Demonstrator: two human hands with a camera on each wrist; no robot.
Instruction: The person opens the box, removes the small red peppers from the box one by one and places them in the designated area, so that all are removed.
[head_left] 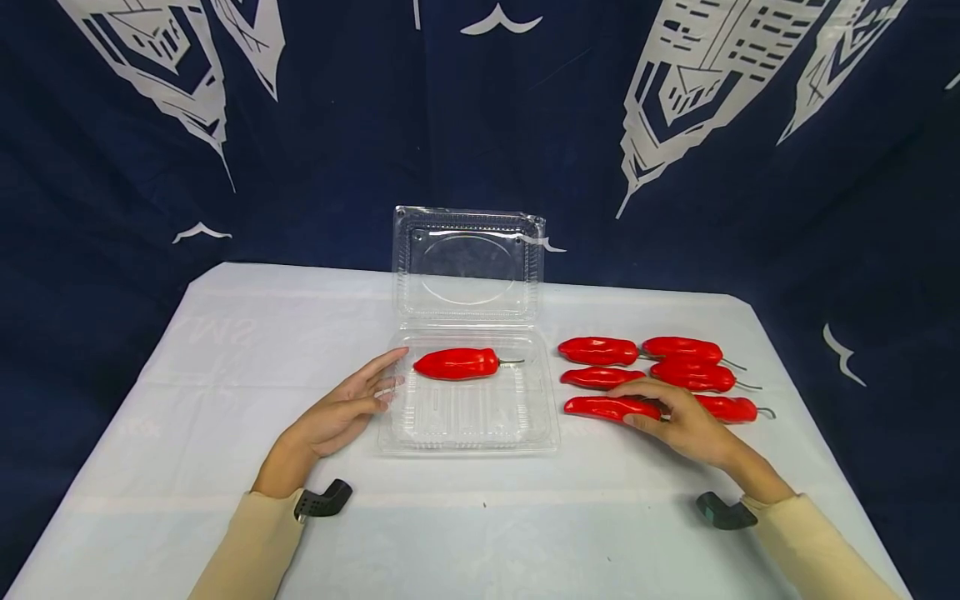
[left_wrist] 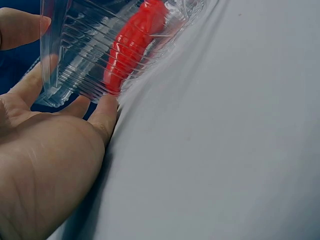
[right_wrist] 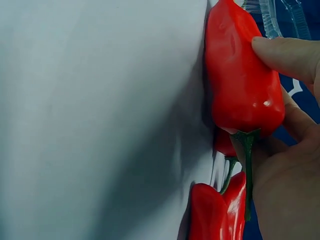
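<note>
My right hand [head_left: 686, 423] grips a red chili pepper [head_left: 609, 407] at the front of a group on the right. In the right wrist view, my thumb lies on this pepper [right_wrist: 242, 75] and its green stem points back toward the wrist. A clear plastic clamshell box [head_left: 465, 425] stands with its lid raised at the table's middle. Inside its base lies one red chili pepper [head_left: 456, 364], stem to the right. My left hand [head_left: 337, 412] rests against the box's left side, fingers extended; the left wrist view has the fingertips at the ribbed wall.
Several more red peppers lie right of the box, among them a back-left one [head_left: 598, 351], a back-right one [head_left: 682, 349] and a front-right one [head_left: 729, 409]. A white cloth [head_left: 480, 533] covers the table. Behind it hangs a dark blue printed curtain [head_left: 480, 125].
</note>
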